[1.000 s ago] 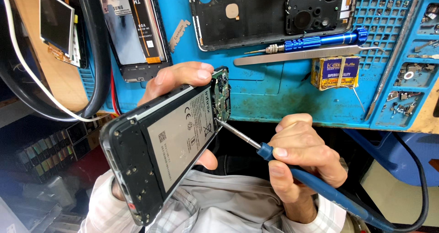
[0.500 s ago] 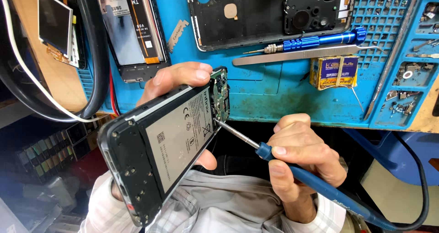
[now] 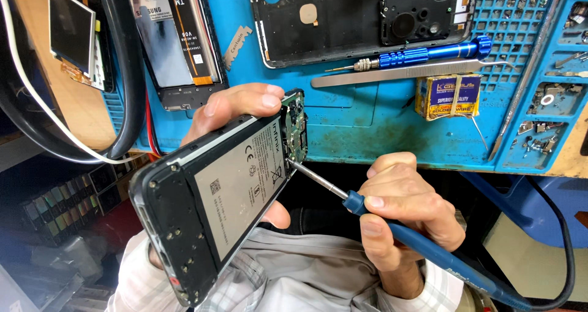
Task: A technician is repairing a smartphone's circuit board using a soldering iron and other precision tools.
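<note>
A blue rubber mat (image 3: 367,128) covers the wooden worktop (image 3: 37,73). On it lie a black plastic phone frame (image 3: 343,24), a blue-handled metal screwdriver (image 3: 422,56), long steel tweezers (image 3: 404,73), a small yellow cardboard box (image 3: 447,95) and a grey razor blade (image 3: 237,46).

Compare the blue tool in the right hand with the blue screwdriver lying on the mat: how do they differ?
The soldering iron is gripped in the right hand, tip at the opened phone; the blue screwdriver lies loose on the blue mat. The soldering iron trails a black cord; the screwdriver has none. The iron's handle is smooth; the screwdriver's is ridged metal. Both are blue-handled with slim metal shafts.
</note>
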